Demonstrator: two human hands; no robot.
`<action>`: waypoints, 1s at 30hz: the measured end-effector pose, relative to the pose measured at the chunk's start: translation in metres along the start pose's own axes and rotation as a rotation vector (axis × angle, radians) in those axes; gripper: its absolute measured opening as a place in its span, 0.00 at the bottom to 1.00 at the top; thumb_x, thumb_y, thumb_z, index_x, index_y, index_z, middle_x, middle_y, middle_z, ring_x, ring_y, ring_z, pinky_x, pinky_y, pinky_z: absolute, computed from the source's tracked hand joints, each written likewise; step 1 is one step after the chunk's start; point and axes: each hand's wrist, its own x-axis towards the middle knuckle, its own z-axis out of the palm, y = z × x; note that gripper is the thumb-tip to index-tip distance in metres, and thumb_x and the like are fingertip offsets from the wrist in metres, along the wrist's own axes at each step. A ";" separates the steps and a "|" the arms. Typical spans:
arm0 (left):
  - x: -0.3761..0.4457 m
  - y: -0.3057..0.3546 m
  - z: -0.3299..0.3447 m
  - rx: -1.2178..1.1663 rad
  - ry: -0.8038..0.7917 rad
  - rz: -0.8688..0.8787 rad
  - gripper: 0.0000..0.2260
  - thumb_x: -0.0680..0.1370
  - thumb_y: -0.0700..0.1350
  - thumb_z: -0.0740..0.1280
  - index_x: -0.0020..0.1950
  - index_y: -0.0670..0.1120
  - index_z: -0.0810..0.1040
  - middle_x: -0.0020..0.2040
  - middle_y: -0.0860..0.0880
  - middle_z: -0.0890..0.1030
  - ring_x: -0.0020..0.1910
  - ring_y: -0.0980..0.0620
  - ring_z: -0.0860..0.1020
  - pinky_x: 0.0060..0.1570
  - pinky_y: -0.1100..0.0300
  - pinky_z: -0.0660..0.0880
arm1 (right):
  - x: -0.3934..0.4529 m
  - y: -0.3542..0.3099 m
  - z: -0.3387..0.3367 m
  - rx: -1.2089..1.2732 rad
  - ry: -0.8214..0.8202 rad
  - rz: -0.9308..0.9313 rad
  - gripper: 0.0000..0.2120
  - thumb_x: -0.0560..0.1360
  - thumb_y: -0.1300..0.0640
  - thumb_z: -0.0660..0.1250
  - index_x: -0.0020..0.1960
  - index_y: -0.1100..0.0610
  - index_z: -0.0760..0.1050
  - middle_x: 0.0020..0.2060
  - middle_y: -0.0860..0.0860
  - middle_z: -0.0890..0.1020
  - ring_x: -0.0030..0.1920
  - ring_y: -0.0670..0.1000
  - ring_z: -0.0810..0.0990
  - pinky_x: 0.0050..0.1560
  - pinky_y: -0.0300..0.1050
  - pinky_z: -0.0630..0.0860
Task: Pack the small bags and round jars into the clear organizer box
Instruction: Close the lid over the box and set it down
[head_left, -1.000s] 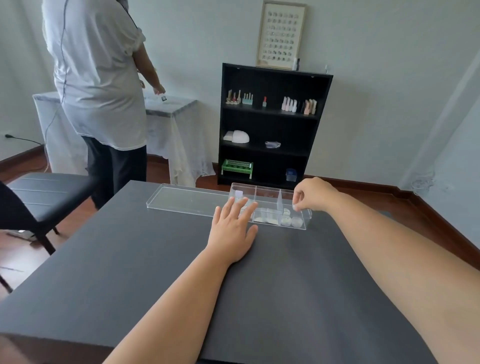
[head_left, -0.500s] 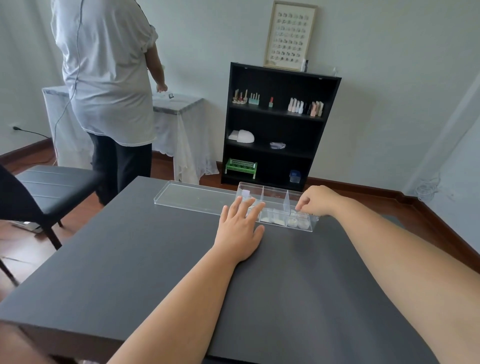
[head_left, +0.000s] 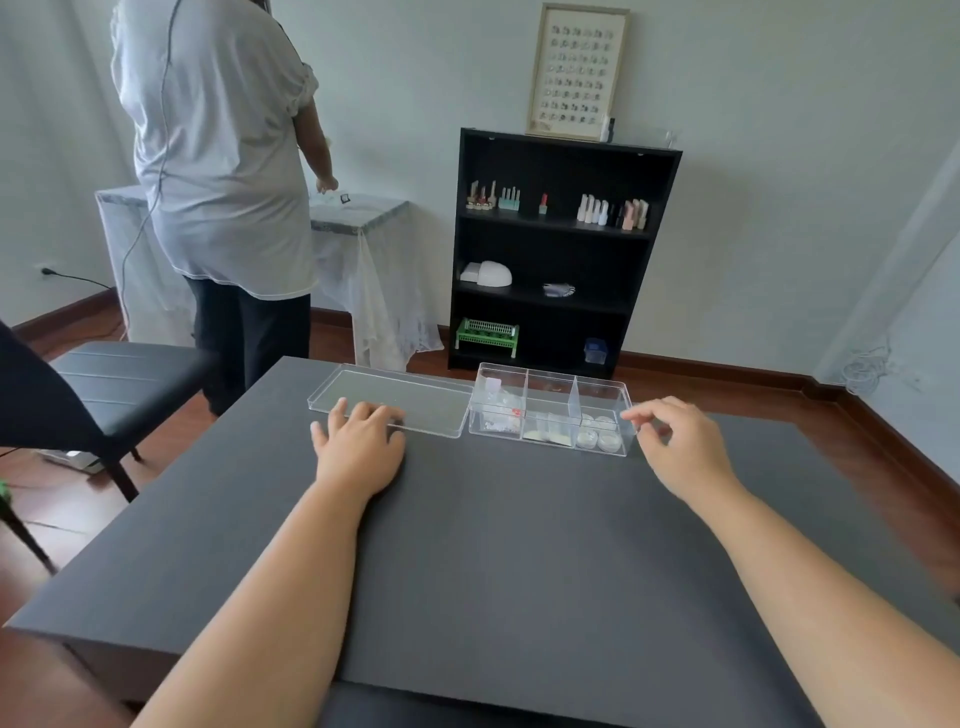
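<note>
The clear organizer box (head_left: 550, 382) stands near the far edge of the dark table (head_left: 493, 545), with three compartments. Small bags (head_left: 501, 410) fill its left compartment, flat packets (head_left: 550, 431) lie in the middle one, and round jars (head_left: 600, 434) sit in the right one. Its clear lid (head_left: 410, 400) lies flat just left of the box. My left hand (head_left: 361, 447) rests with its fingertips on the lid's near edge. My right hand (head_left: 680, 441) hovers at the box's right end, fingers apart, holding nothing.
A person in a white shirt (head_left: 218, 156) stands with their back to me at a cloth-covered side table (head_left: 363, 218). A dark chair (head_left: 104, 379) stands left of my table. A black shelf unit (head_left: 561, 249) with small items stands against the wall.
My left hand slid left from the box front to the lid's near edge. My right hand drew back out of the right compartment and opened beside the box.
</note>
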 end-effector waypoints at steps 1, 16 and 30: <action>-0.003 -0.006 -0.004 -0.004 0.018 -0.005 0.12 0.77 0.52 0.57 0.58 0.60 0.74 0.68 0.51 0.72 0.74 0.42 0.55 0.70 0.39 0.49 | -0.012 0.000 0.003 0.015 0.044 -0.026 0.16 0.72 0.69 0.64 0.45 0.50 0.82 0.40 0.45 0.80 0.41 0.50 0.76 0.39 0.35 0.69; -0.088 -0.002 -0.059 -0.122 -0.063 0.335 0.04 0.79 0.53 0.62 0.45 0.60 0.75 0.52 0.63 0.78 0.59 0.59 0.71 0.69 0.44 0.44 | -0.066 -0.055 0.049 0.062 -0.325 -0.329 0.28 0.71 0.54 0.70 0.68 0.40 0.67 0.60 0.39 0.69 0.54 0.32 0.66 0.52 0.28 0.64; -0.076 0.058 -0.074 -0.378 0.133 0.491 0.16 0.73 0.66 0.63 0.59 0.65 0.68 0.59 0.69 0.71 0.61 0.65 0.64 0.61 0.57 0.55 | -0.077 -0.041 0.033 0.338 -0.057 -0.070 0.08 0.76 0.50 0.68 0.39 0.49 0.73 0.39 0.41 0.80 0.41 0.45 0.76 0.41 0.33 0.71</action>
